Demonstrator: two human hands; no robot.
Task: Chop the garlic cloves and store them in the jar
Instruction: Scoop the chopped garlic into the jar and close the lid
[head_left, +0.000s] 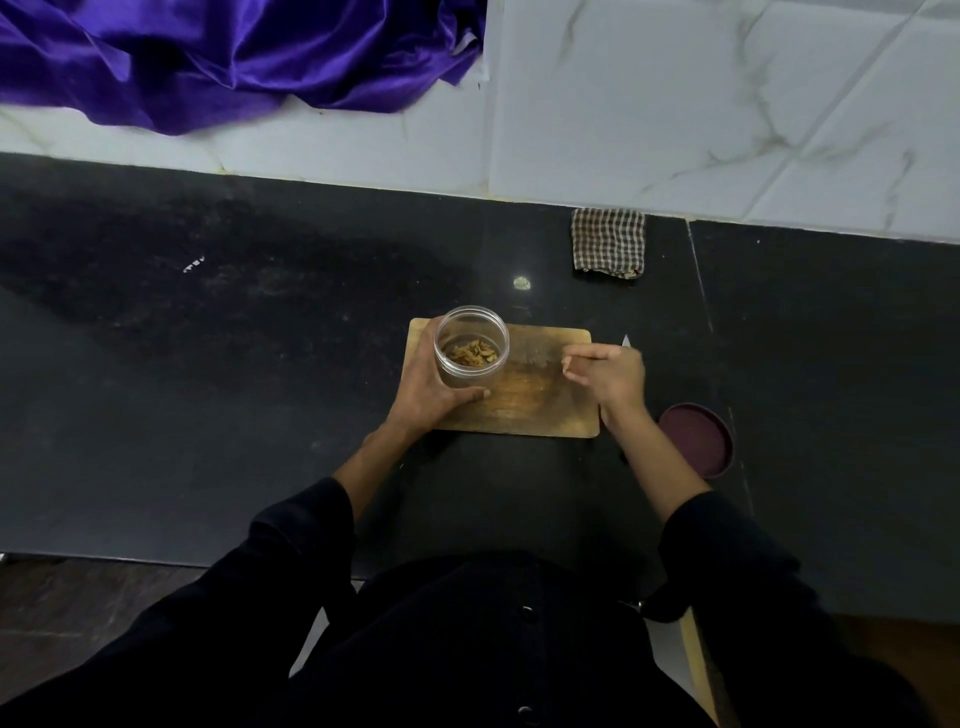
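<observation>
A clear round jar (471, 347) stands on the left part of a wooden cutting board (540, 400), with chopped garlic (474, 354) lying in its bottom. My left hand (428, 392) grips the jar from the left, thumb along its near side. My right hand (608, 376) hovers over the board's right end, fingertips bunched and pointing left toward the jar; nothing shows between them. A knife tip (626, 341) pokes out just beyond that hand. The jar's maroon lid (696, 439) lies on the counter to the right of the board.
The board sits on a black stone counter (234, 389). A folded checked cloth (608, 243) lies at the back by the tiled wall. A small pale scrap (521, 282) sits behind the board. Purple fabric (208, 57) is heaped on the ledge at upper left.
</observation>
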